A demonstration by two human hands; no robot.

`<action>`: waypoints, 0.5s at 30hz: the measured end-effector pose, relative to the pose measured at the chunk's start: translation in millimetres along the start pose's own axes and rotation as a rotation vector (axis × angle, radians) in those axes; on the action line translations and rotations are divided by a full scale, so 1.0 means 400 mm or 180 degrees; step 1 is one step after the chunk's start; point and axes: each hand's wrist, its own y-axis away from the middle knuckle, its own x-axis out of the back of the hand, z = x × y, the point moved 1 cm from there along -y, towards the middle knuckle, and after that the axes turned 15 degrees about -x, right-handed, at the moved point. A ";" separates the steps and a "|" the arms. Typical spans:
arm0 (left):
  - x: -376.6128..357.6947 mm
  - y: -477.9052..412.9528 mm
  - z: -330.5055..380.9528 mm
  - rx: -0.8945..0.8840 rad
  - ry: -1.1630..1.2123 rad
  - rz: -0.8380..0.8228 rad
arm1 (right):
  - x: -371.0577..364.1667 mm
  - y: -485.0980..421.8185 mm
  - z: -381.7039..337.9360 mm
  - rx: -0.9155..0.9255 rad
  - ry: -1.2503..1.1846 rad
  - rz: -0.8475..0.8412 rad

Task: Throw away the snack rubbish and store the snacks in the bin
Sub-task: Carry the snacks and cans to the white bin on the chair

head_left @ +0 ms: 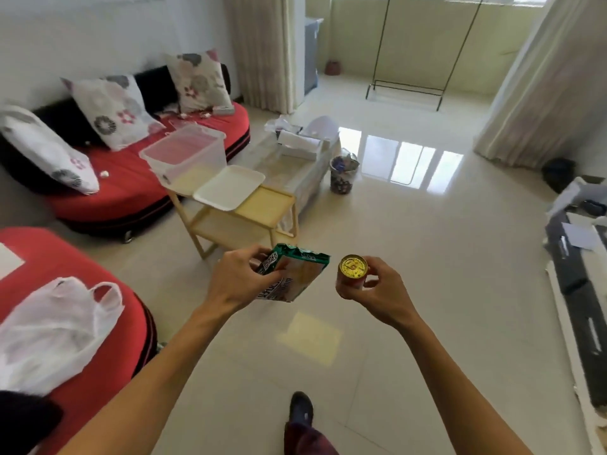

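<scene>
Snack packet (pixel 295 277), green and crinkled, sits in my left hand (pixel 241 280), whose fingers and thumb pinch it by its upper end. My right hand (pixel 377 290) is curled round a small can (pixel 353 267) with a gold top, held upright just beside the packet. Both are out in front of me over the floor, well apart from anything they could go into.

The clear storage bin (pixel 187 152) stands at about 11 o'clock on the low wooden tabletop (pixel 266 205). It is open, and its white lid (pixel 228 187) lies beside it on the same top. Through its walls I can make out nothing inside, so I judge the storing has barely begun. A waste basket (pixel 341 175), already holding scraps, stands on the floor at 12 o'clock, beyond the tabletop.

I cannot tell from here whether the packet is full or spent, so which container it belongs in is open. Small crumpled scraps (pixel 104 174) lie on the red sofa (pixel 131 172) at 10 o'clock, with more near the far cushions. I reckon most of the job is left: both held items are unplaced and the sofa rubbish has yet to be gathered.
</scene>
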 end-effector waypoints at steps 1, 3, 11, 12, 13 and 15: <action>0.021 -0.028 -0.045 0.0068 -0.0042 0.0063 | -0.034 -0.059 -0.029 0.0062 -0.0024 -0.0053; 0.062 -0.091 -0.135 0.0222 -0.0120 0.0177 | -0.097 -0.177 -0.090 0.0159 -0.0019 -0.0189; 0.234 -0.340 -0.469 0.0605 -0.0514 0.0309 | -0.327 -0.604 -0.308 0.0265 0.0186 -0.0481; 0.251 -0.366 -0.511 0.0644 -0.0518 0.0330 | -0.353 -0.649 -0.323 0.0244 0.0224 -0.0470; 0.266 -0.392 -0.553 0.0668 -0.0526 0.0351 | -0.378 -0.694 -0.337 0.0216 0.0268 -0.0467; 0.288 -0.452 -0.636 0.0699 -0.0557 0.0346 | -0.429 -0.784 -0.364 0.0163 0.0331 -0.0443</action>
